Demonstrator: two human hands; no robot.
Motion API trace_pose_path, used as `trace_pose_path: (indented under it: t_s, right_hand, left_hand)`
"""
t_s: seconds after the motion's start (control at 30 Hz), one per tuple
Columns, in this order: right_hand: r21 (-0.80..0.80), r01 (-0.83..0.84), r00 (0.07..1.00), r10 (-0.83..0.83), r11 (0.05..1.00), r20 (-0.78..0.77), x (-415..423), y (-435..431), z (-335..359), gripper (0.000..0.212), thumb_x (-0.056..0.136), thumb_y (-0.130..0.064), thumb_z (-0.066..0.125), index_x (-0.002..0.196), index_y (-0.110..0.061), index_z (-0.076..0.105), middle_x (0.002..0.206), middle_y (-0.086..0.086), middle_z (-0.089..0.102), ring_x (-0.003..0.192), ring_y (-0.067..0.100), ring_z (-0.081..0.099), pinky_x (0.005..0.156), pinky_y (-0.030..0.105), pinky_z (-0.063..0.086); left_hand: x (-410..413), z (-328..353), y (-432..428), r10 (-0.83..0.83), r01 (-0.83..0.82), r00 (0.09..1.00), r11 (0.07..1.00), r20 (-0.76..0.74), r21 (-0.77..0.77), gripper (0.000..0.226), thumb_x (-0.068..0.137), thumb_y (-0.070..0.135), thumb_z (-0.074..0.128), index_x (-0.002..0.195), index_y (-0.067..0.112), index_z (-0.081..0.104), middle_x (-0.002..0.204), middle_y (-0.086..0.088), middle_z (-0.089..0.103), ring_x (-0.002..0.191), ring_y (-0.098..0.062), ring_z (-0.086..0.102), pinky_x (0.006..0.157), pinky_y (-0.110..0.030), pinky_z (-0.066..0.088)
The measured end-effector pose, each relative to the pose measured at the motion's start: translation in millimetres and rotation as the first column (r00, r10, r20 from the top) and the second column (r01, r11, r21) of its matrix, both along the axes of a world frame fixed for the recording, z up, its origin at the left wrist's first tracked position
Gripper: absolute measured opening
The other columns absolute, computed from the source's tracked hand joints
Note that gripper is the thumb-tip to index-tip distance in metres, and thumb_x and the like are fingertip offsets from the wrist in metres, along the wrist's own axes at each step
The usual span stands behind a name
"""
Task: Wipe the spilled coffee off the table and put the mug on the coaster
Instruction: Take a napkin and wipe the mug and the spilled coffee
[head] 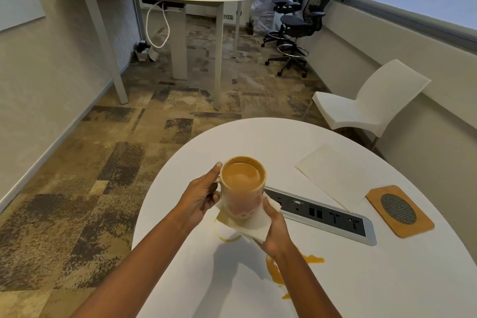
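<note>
Left hand grips the full mug by its handle; right hand fingers press a napkin under it, above the table.

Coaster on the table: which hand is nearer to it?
Right. The right hand, holding a napkin under the mug, is nearer the coaster; the left hand is beyond the mug.

Your mug is cream with pinkish marks, the spill amber on the white counter — coaster tan, grey mesh centre.
</note>
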State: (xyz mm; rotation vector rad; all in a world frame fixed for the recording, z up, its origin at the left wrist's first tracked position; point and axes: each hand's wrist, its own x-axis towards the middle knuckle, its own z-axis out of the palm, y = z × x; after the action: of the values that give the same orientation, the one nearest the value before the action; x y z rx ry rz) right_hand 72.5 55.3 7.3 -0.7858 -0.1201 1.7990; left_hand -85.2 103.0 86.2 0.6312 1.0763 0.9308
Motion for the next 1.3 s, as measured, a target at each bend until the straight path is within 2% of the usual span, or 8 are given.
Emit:
trace_pose_path:
  t_s: [0.17, 0.43, 0.53, 0.63, 0.73, 0.83, 1.03, 1.3]
  right_hand:
    - [-0.022, 0.085, 0.984, -0.080, 0.996, 0.161, 20, -15, -5, 0.032, 0.097, -0.031, 0.036, 0.105, -0.010, 0.059, 0.081, 0.017, 0.075, 0.071, 0.032, 0.072, 0.053, 0.041, 0.059]
    - [-0.047, 0.172, 0.913, -0.141, 0.984, 0.383, 47, -8, -1, 0.029, 0.096, -0.031, 0.041, 0.101, -0.010, 0.061, 0.083, 0.012, 0.074, 0.078, 0.029, 0.069, 0.067, 0.043, 0.057]
    - [0.013, 0.258, 0.689, -0.193, 0.966, 0.699, 46, 9, -2, 0.031, 0.096, -0.035, 0.041, 0.108, -0.010, 0.057, 0.098, 0.013, 0.065, 0.099, 0.034, 0.060, 0.089, 0.043, 0.048]
    - [0.145, 0.081, 0.235, -0.160, 0.986, 0.959, 34, 19, -8, 0.037, 0.098, -0.036, 0.035, 0.120, -0.016, 0.056, 0.117, 0.011, 0.063, 0.114, 0.028, 0.057, 0.092, 0.031, 0.042]
    - [0.134, -0.182, -0.090, -0.152, 0.974, 0.984, 22, 28, -24, 0.038, 0.100, -0.018, 0.035, 0.138, -0.022, 0.041, 0.145, 0.003, 0.043, 0.135, 0.019, 0.037, 0.107, 0.031, 0.030]
    - [-0.105, -0.374, -0.314, -0.020, 0.921, 0.949, 13, 36, -49, 0.056, 0.093, -0.004, 0.036, 0.144, -0.025, 0.027, 0.158, 0.003, 0.015, 0.147, 0.020, 0.007, 0.118, 0.042, 0.009]
    - [-0.424, -0.522, -0.515, 0.123, 0.740, 0.848, -18, 38, -84, 0.058, 0.097, -0.016, 0.033, 0.149, -0.026, 0.007, 0.159, 0.007, -0.009, 0.146, 0.029, -0.010, 0.116, 0.052, -0.001]
    - [-0.458, -0.585, -0.636, -0.028, 0.670, 0.772, -27, 27, -100, 0.056, 0.099, -0.033, 0.031, 0.148, -0.027, 0.005, 0.158, 0.008, -0.010, 0.146, 0.029, -0.009, 0.116, 0.051, -0.003]
  left_hand:
    - [-4, -6, 5, -0.004, 0.004, 1.000, 1.000, -0.019, 0.018, 0.022, 0.081, 0.039, 0.062, 0.071, 0.020, 0.060, 0.047, 0.006, 0.040, 0.042, -0.007, 0.035, 0.037, -0.012, 0.040]
    - [-17, -21, 17, 0.009, -0.008, 0.999, 0.999, -0.039, 0.040, 0.021, 0.083, 0.038, 0.061, 0.074, 0.019, 0.058, 0.059, 0.003, 0.036, 0.048, -0.009, 0.034, 0.038, -0.010, 0.040]
    - [-22, -29, 21, 0.030, -0.029, 0.999, 0.999, -0.037, 0.028, 0.021, 0.082, 0.038, 0.061, 0.074, 0.019, 0.056, 0.061, 0.002, 0.034, 0.049, -0.010, 0.033, 0.038, -0.010, 0.039]
    - [-27, -37, 24, 0.043, -0.042, 0.998, 0.999, -0.045, 0.023, 0.021, 0.083, 0.039, 0.061, 0.072, 0.021, 0.057, 0.057, 0.004, 0.033, 0.043, -0.007, 0.035, 0.039, -0.010, 0.039]
    - [-31, -45, 27, 0.068, -0.068, 0.997, 0.998, -0.038, 0.007, 0.023, 0.082, 0.039, 0.061, 0.069, 0.021, 0.057, 0.046, 0.009, 0.035, 0.036, -0.004, 0.035, 0.038, -0.010, 0.038]
    - [-33, -51, 29, 0.095, -0.096, 0.995, 0.995, -0.024, -0.003, 0.023, 0.083, 0.037, 0.062, 0.066, 0.021, 0.058, 0.040, 0.011, 0.037, 0.034, -0.003, 0.036, 0.038, -0.010, 0.040]
    - [-37, -62, 37, 0.102, -0.102, 0.994, 0.995, -0.034, -0.014, 0.023, 0.083, 0.037, 0.061, 0.068, 0.020, 0.058, 0.047, 0.007, 0.035, 0.034, -0.003, 0.036, 0.039, -0.010, 0.041]
    - [-38, -75, 49, 0.096, -0.096, 0.995, 0.995, -0.028, -0.014, 0.023, 0.084, 0.037, 0.059, 0.071, 0.018, 0.057, 0.054, 0.004, 0.034, 0.042, -0.007, 0.035, 0.039, -0.011, 0.041]
